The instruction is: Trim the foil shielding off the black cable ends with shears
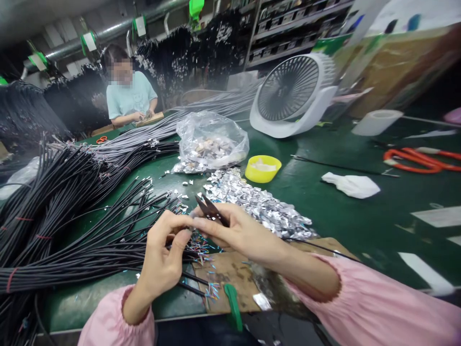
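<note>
My right hand (230,226) is closed around a pair of small dark snips (212,209), their two pointed blades spread apart and aimed up and to the left. Close against it, my left hand (167,254) has thumb and fingers bent together in a pinch. Whatever lies between those fingers is hidden. A black cable (320,247) runs from beneath my right wrist toward the lower right. Below the hands are cable ends with thin coloured wires (212,288), and loose silver foil scraps (259,202) form a heap just beyond them.
Bundled black cables (54,202) fill the left side. Behind the scraps stand a clear plastic bag (212,139), a yellow dish (263,169) and a white fan (291,96). Orange-handled scissors (418,161) lie at right. A worn board (234,274) is in front; a person (131,98) sits across.
</note>
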`<state>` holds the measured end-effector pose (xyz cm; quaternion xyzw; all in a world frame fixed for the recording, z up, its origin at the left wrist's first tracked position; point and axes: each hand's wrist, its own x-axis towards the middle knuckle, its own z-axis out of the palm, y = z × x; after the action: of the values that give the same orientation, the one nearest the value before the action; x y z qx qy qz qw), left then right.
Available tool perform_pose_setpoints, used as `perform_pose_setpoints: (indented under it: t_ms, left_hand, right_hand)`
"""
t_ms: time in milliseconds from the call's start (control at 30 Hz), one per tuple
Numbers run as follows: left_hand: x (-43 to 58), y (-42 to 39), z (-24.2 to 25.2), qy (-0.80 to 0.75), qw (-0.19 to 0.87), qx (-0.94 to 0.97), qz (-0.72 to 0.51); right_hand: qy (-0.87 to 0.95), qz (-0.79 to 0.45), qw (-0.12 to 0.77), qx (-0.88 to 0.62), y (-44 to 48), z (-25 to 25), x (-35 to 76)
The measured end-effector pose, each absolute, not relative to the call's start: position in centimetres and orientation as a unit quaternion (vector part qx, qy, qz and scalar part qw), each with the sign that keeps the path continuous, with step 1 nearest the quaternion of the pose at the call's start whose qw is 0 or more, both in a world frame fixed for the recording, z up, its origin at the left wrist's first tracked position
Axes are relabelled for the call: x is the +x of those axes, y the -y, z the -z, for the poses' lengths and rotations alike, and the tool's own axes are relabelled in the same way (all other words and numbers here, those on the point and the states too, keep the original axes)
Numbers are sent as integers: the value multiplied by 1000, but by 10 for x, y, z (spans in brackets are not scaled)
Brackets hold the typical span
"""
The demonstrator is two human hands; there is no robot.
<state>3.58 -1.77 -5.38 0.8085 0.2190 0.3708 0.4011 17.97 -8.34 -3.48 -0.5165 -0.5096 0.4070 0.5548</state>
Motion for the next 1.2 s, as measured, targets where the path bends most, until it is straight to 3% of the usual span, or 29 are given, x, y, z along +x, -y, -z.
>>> perform_pose_setpoints:
  t_ms: [167,300,1000,1200]
  left_hand:
    - [34,18,56,-253,330,809,-416]
    - [33,17,53,-247,273,821,-437]
    - [31,20,52,-180,260,822,-474]
    - [32,21,50,-178,250,822,-479]
  right_hand:
    - [553,-224,538,-595,87,41,179]
    - [584,-160,541,-584,90,42,179]
    - [609,-135,558,-548,90,39,178]
    - [582,-206,568,-544,89,37,177]
